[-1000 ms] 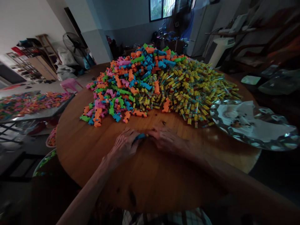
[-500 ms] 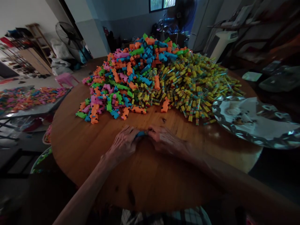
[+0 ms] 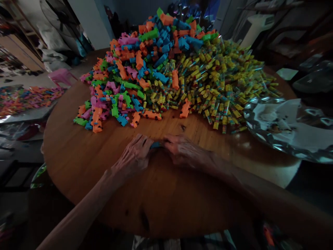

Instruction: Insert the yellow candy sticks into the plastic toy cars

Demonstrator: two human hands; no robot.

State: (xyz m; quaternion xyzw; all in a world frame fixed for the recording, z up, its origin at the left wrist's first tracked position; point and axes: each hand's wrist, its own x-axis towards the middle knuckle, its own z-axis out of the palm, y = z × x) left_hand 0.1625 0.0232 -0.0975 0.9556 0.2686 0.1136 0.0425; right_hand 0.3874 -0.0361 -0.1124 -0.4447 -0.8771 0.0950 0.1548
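Note:
Near the front middle of the round wooden table (image 3: pixel 85 163), my left hand (image 3: pixel 136 151) is closed on a small blue toy car (image 3: pixel 155 144), mostly covered by fingers. My right hand (image 3: pixel 178 149) is pinched at the car's right end; whether it also grips some other small piece is hidden. Beyond my hands rises a heap of plastic toy cars (image 3: pixel 125 76) in orange, blue, green and pink. Against its right side lies a pile of small yellow-wrapped tubes (image 3: pixel 221 83). One loose orange car (image 3: pixel 185 108) lies at the front of that pile.
A shiny silver tray (image 3: pixel 286 147) with white paper and crumbs stands at the table's right edge. To the left, a lower table carries more coloured toy cars (image 3: pixel 28 99). Behind it are a pink stool (image 3: pixel 61 75) and a standing fan (image 3: pixel 61 17).
The view has tipped down and come a little closer to the table. Both hands stay together around the blue car, with only slight finger movement.

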